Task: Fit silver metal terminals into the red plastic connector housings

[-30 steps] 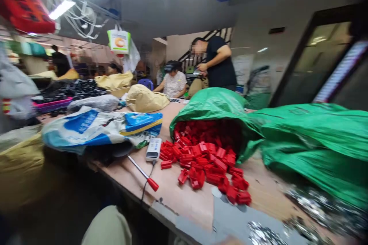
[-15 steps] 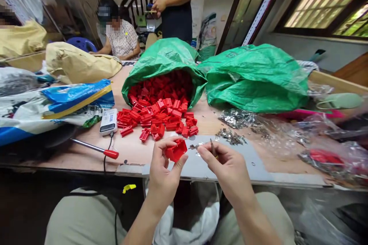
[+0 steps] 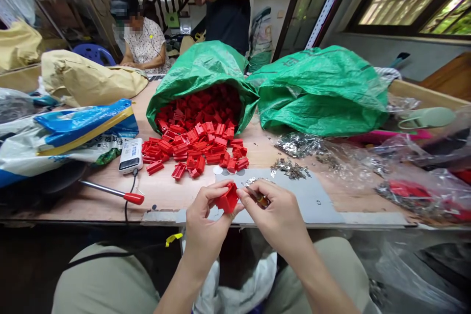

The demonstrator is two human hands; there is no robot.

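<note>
My left hand (image 3: 208, 216) is closed round a small hollow red plastic housing (image 3: 227, 198), thumb below and fingers above, its open end turned to the right. My right hand (image 3: 275, 213) is closed on a slim tool with a yellowish-brown handle (image 3: 262, 200); its exact kind is unclear. The right fingertips meet the housing's open end, and whether a small metal piece is pinched there is hidden. Just beyond both hands lies a heap of red plastic housings (image 3: 195, 149). Small metal pieces (image 3: 291, 169) are piled on the grey sheet (image 3: 309, 201).
A green sack (image 3: 206, 61) spills more housings; another green sack (image 3: 320, 93) lies beside it. On the left are a white device with a cable (image 3: 130, 155) and a red-handled rod (image 3: 134, 198). Plastic bags (image 3: 412, 191) lie right. Two people are across the table.
My right hand has moved left, bringing its fingertips to the red housing. The left hand has turned the housing slightly. The whole view has shifted a little.
</note>
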